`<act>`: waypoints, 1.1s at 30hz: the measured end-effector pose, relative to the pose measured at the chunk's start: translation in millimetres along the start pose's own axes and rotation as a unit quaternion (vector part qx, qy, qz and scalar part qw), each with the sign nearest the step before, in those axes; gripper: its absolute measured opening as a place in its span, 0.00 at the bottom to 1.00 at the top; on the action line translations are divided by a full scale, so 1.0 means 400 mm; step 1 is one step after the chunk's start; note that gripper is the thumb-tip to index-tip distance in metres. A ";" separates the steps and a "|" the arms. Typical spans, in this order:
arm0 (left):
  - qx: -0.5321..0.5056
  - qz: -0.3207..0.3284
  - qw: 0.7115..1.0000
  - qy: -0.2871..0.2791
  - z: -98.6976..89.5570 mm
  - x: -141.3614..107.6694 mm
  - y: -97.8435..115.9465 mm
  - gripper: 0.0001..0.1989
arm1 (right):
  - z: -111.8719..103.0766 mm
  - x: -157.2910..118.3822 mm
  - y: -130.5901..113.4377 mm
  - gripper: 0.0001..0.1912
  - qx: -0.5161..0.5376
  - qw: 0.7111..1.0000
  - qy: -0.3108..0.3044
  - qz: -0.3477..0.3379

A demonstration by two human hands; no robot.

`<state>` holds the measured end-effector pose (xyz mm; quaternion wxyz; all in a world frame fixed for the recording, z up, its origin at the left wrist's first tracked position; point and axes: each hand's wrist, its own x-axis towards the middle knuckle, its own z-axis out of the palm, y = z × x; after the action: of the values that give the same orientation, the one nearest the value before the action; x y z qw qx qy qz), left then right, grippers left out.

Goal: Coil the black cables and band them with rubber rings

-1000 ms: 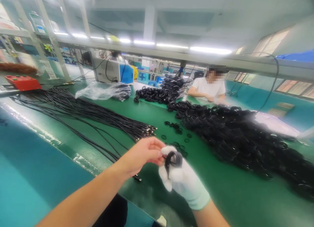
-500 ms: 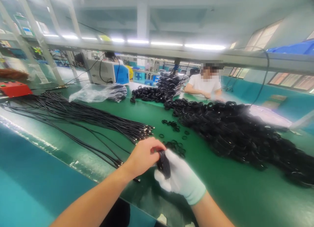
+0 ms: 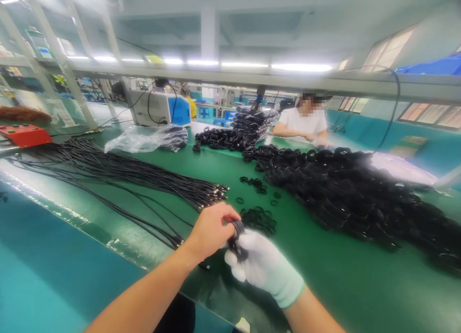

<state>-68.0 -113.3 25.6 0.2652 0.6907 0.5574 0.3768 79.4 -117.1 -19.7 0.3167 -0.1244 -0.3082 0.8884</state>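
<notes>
A green work surface [image 3: 334,285] runs from the left of the frame to the lower right, glossy and scuffed along its near edge. Beyond it is a room with teal-and-white walls [image 3: 425,90], a pale pillar [image 3: 210,32] at upper centre and a row of bright strip lights [image 3: 301,67] above a grey rail.

Left of centre lies a clear plastic bag [image 3: 135,140], crumpled, with dark contents bunched at its right end; they look like black coils, though the plastic blurs them. Behind it stands a white-and-blue machine [image 3: 158,107]. A red box [image 3: 26,135] with buttons sits at the left edge, beside the far ends of long black cables [image 3: 137,174] that stretch towards the centre.

At lower centre, a coiled black cable [image 3: 237,244] is held between both hands. The bare left hand [image 3: 211,232] pinches its upper part between thumb and fingers; the white-gloved right hand [image 3: 261,263] curls its fingers around the lower part. Small black rings [image 3: 258,220] lie on the green just beyond. A large heap of black coils [image 3: 338,193] fills the right side, and a person in a white shirt [image 3: 302,121] sits behind it.
</notes>
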 end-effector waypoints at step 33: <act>-0.355 -0.143 0.917 -0.115 0.011 -0.073 -0.019 0.08 | 0.030 -0.014 -0.028 0.21 -0.207 0.978 0.033 -0.012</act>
<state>-71.5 -139.5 10.5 0.6060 0.5026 0.4459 0.4259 84.0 -119.3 -3.1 0.3050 -0.2128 -0.4763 0.7968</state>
